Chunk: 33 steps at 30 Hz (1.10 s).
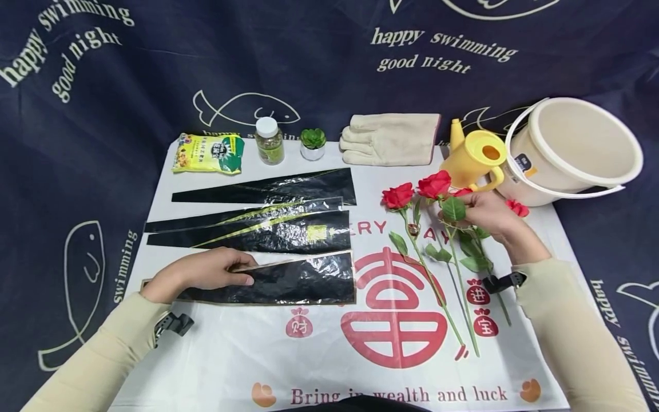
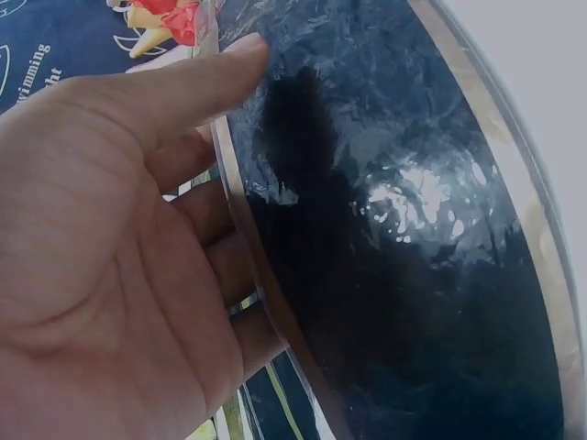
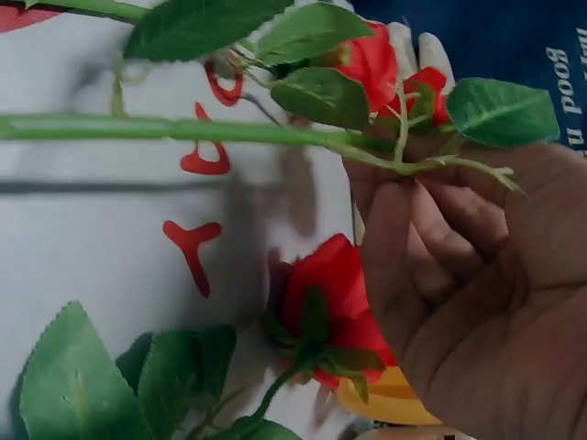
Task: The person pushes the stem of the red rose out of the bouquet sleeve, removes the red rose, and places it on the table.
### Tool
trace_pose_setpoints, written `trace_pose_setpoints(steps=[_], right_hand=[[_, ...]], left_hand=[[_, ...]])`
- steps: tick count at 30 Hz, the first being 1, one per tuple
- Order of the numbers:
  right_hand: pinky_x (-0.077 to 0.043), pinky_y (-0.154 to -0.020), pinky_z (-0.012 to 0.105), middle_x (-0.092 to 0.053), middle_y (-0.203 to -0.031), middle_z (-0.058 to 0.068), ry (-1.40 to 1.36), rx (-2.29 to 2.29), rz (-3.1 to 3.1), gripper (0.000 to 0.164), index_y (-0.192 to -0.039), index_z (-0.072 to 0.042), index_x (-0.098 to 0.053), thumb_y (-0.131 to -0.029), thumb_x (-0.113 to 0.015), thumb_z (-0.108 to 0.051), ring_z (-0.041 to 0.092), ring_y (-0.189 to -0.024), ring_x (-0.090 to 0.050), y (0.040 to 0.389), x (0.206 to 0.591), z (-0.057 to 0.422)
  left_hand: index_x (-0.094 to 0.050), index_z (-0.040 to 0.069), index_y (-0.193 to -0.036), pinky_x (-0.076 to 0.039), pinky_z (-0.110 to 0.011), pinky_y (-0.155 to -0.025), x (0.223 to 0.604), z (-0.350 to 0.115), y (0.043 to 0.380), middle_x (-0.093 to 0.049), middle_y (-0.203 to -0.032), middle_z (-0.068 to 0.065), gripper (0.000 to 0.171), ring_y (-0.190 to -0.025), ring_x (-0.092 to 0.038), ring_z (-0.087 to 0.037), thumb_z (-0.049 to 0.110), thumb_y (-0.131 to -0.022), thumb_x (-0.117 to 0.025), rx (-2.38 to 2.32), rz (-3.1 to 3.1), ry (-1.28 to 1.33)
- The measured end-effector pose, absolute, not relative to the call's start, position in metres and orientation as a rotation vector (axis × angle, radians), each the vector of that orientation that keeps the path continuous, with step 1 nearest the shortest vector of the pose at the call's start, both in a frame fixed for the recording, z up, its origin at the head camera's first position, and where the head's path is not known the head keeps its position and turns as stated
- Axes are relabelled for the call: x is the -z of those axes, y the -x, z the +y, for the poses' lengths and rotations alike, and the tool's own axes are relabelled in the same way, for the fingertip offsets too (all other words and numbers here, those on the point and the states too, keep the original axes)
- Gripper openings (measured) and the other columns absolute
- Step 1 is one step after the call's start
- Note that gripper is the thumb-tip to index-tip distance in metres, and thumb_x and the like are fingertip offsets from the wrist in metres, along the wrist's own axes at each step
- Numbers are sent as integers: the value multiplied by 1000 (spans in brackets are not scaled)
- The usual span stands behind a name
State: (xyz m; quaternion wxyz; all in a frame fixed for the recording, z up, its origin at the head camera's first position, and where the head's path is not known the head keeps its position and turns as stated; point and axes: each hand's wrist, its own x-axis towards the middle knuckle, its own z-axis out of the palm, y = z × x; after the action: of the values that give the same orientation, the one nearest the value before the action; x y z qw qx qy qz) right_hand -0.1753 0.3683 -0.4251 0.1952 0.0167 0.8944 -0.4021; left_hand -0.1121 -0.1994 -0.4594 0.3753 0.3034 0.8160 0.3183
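Observation:
My left hand point(image 1: 216, 269) holds the near long edge of a black flower sleeve point(image 1: 309, 280) with a gold border, thumb on top and fingers beneath. In the left wrist view the glossy film point(image 2: 413, 302) fills the right side. My right hand point(image 1: 489, 212) pinches the green stem point(image 3: 229, 131) of a red rose point(image 1: 435, 184) close below its bloom. That stem casts a shadow beside it, slightly off the table. Another red rose point(image 1: 397, 196) lies to its left. Under and beyond my right hand, more red petals point(image 1: 517, 208) and leaves show, partly hidden by it.
More black sleeves point(image 1: 268, 189) lie farther back on the white table cover point(image 1: 247, 355). Along the back stand a yellow packet point(image 1: 208, 153), a white-capped jar point(image 1: 270, 146), a small potted succulent point(image 1: 313, 143), work gloves point(image 1: 391, 139), a yellow watering can point(image 1: 471, 157) and a cream bucket point(image 1: 546, 166).

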Motion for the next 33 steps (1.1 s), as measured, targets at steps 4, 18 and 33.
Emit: trace_pose_setpoints(steps=[4,18,33], right_hand=[[-47,-59,32,-65,-86,7,-68,978,2653,35,-107,-1,-69,-83,-73,-27,17,-74,-53,178,433,362],[-38,-53,32,-68,-76,10,98,732,3010,16,-92,0,-73,-81,-62,-5,20,-64,-51,179,450,340],[-40,-70,16,-70,-98,5,-204,1213,3381,27,-108,-9,-72,-91,-57,-24,2,-90,-59,176,436,337]], left_hand=[[-63,22,-101,-40,-31,-63,458,-198,110,-48,-69,6,11,-58,-42,-8,29,-94,-58,-792,2101,-786],[-68,15,-104,-40,-30,-58,459,-198,109,-61,-77,9,14,-57,-47,-8,17,-92,-61,-724,2412,-711],[-71,26,-86,-45,-30,-66,468,-197,106,-54,-81,16,5,-73,-52,-3,23,-88,-67,-683,2673,-792]])
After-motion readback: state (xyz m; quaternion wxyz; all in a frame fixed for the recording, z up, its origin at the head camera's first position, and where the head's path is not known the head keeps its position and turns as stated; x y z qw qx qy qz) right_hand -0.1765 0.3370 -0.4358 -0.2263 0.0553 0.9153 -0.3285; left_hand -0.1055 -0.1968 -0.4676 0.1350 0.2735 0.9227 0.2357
